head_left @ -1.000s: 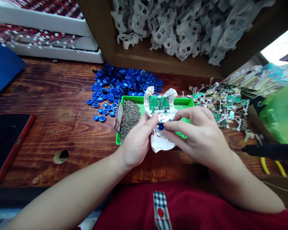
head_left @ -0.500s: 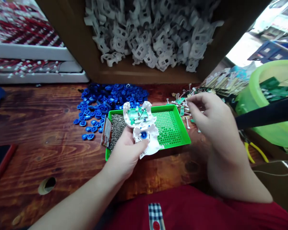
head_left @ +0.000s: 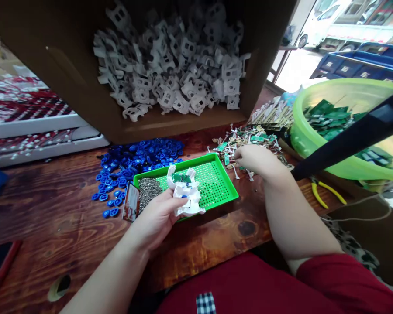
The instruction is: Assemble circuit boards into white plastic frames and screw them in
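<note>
My left hand (head_left: pixel 162 211) is closed around a white plastic housing (head_left: pixel 193 206), thumb on top. A green circuit board (head_left: pixel 181 178) sits in the housing's upper part, and a bit of blue shows by my thumb. Below the housing is a green perforated tray (head_left: pixel 231 187), with silver screws (head_left: pixel 148 192) heaped in its left end. Over at the right, my right hand (head_left: pixel 253 158) reaches into a pile of small circuit boards with white connectors (head_left: pixel 260 136). Its fingers point down among them, and the fingertips are mostly hidden.
Blue plastic pieces (head_left: pixel 137 159) lie behind the tray. A cardboard box (head_left: pixel 170 126) of translucent white parts stands at the back. On the right are a lime-green basin (head_left: pixel 301 126) of boards, a black bar (head_left: pixel 350 135) and yellow-handled pliers (head_left: pixel 330 192). A phone (head_left: pixel 1 266) lies at left.
My right hand has left the blue piece in the housing and moved right into the pile of small boards. My left hand still holds the housing. The view has swung right.
</note>
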Motion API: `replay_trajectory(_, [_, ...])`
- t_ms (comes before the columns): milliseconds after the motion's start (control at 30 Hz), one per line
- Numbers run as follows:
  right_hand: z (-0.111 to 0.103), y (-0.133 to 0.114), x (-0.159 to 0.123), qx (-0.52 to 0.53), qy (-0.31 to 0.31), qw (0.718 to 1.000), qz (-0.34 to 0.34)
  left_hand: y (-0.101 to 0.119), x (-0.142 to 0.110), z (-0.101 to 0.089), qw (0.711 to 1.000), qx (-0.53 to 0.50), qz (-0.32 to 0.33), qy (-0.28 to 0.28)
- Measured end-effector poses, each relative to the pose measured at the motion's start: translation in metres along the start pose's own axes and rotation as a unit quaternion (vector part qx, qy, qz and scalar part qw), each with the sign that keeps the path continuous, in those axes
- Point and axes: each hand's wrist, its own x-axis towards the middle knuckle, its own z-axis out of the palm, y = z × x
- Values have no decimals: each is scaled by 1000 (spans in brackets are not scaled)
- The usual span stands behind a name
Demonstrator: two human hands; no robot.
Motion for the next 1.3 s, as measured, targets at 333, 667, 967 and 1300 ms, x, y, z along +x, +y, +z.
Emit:
replay_trajectory(333, [-2,-3,5,-18,-75,995,-64,-1,-12,11,991,83,-4,103])
replay_trajectory(667, [3,-1,7,-1,-68,994,-82,2,-43,8,954,214,35,206])
replay_trajectory(967, [-27,11,-52,138,103,971,-165,8,-19,41,918,294,264,41])
replay_trajectory(1300, [-14,-32,-63,281,154,803,-502,1,6,21,981,58,137,-123])
